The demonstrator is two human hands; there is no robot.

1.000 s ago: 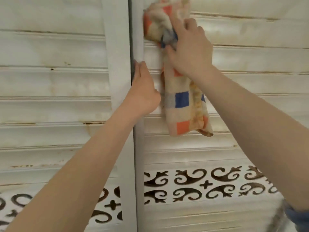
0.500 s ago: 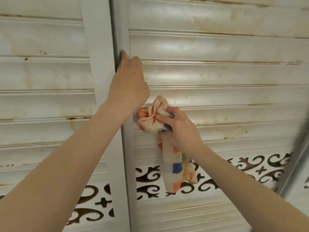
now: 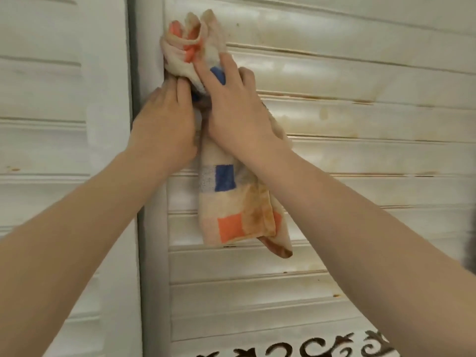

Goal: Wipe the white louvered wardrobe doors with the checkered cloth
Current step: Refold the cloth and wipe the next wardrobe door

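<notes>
White slatted wardrobe doors fill the view; the right door [image 3: 347, 119] shows brownish staining along several slats, and a scrollwork band [image 3: 309, 349] runs along the bottom edge. The right hand [image 3: 237, 112] has its fingers closed around the bunched top of the cloth [image 3: 226, 202], pressing it onto the door's frame edge (likely for firm contact). The tail hangs loose. The left hand [image 3: 164, 124], fingers curled, grips the door edge, probably steadying it.

Soft, even indoor light; no shadows
</notes>
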